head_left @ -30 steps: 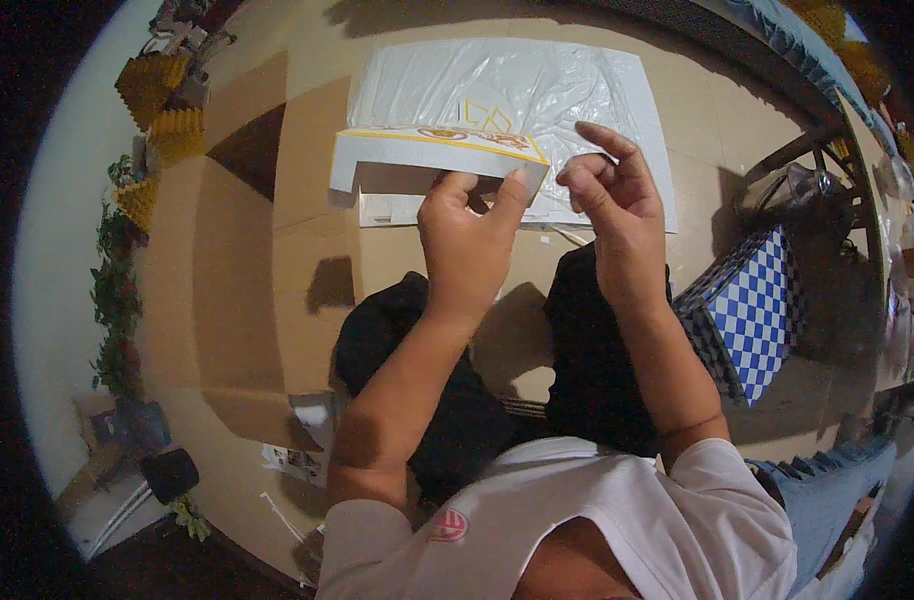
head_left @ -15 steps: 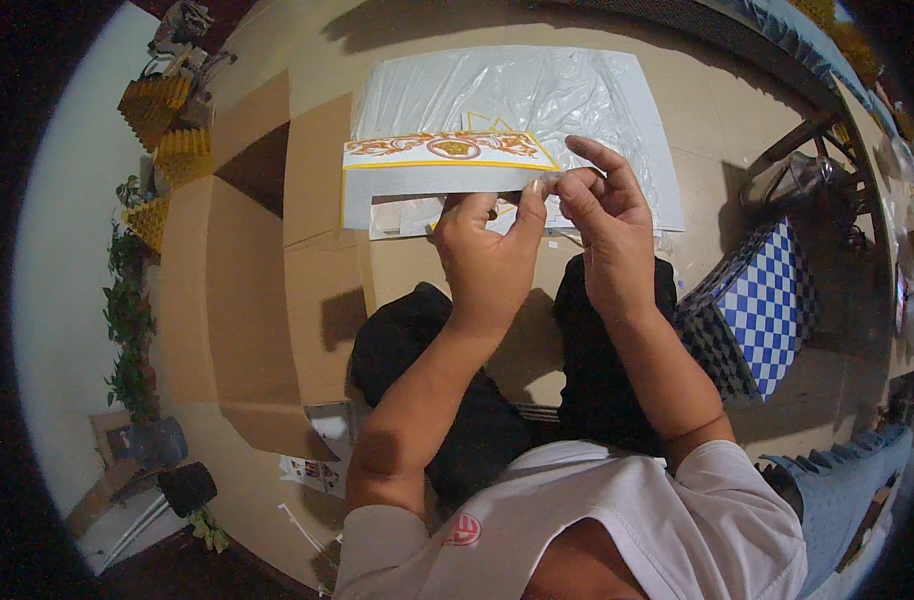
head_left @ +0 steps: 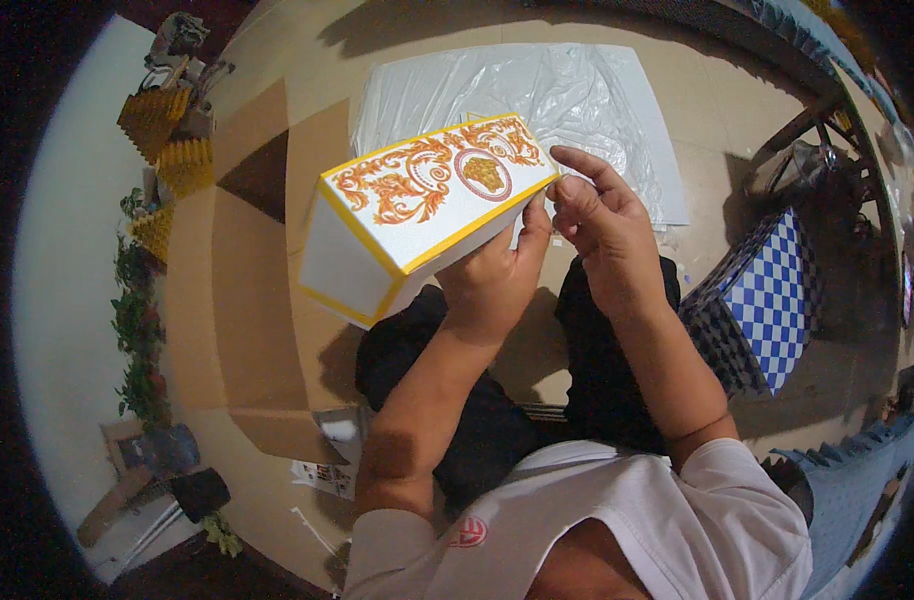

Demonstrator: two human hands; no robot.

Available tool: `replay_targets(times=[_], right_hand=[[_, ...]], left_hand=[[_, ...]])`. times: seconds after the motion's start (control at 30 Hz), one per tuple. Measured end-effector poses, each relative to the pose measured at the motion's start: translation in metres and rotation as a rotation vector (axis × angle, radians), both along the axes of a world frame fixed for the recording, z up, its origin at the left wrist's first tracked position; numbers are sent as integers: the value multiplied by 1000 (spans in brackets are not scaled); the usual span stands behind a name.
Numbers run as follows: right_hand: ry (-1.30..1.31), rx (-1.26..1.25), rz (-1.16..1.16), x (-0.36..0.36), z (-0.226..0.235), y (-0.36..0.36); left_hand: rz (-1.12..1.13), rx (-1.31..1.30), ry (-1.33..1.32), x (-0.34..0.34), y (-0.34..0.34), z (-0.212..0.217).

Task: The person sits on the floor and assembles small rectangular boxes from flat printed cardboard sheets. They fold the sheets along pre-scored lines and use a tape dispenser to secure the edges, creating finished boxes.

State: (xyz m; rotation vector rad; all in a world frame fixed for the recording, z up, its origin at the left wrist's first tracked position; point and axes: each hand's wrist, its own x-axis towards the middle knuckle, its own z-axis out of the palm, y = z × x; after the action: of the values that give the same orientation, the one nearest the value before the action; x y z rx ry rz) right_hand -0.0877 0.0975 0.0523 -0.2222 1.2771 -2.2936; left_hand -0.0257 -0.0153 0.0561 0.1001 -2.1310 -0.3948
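A white box (head_left: pixel 407 205) with yellow edging, orange scrollwork and a round medallion on one face is held tilted above my knees. My left hand (head_left: pixel 489 285) grips it from below; the fingers are hidden behind the box and the thumb lies near its right end. My right hand (head_left: pixel 612 225) is at the box's right corner, its thumb and curled fingers closed at the yellow edge and its index finger raised. Any small piece between those fingertips is too small to make out.
Beyond the box, a clear plastic sheet (head_left: pixel 587 100) covers a pale board on the floor. An opened cardboard carton (head_left: pixel 247 300) stands at left. A blue-and-white checkered box (head_left: pixel 772 300) is at right, near a wooden frame. Potted plants (head_left: pixel 137 300) line the left wall.
The box's left end has swung toward me and tipped, so its decorated face and white end panel now show. My right hand stays at the right corner.
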Motion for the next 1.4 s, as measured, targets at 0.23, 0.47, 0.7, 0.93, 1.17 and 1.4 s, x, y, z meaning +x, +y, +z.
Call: replay_targets(times=[0.23,0.47,0.7,0.93,1.17,1.4], right_hand=[[-24,0,24,-4,-3,2],[-64,58,150,-9,3,5],[-178,-103,347,-18,3,16],[-126,-51,274,-12,6,12],[-5,82,273,-12,3,14],[339,139,6,-8,-1,0]], left_hand=[[-73,-45,-64,2,2,6],[-164,101,-230,9,-3,3],[-182,52,-254,8,-3,4],[-191,-41,-74,4,-6,4],[-129,70,-31,5,-3,-4],[-233,600,-175,2,-5,-3]])
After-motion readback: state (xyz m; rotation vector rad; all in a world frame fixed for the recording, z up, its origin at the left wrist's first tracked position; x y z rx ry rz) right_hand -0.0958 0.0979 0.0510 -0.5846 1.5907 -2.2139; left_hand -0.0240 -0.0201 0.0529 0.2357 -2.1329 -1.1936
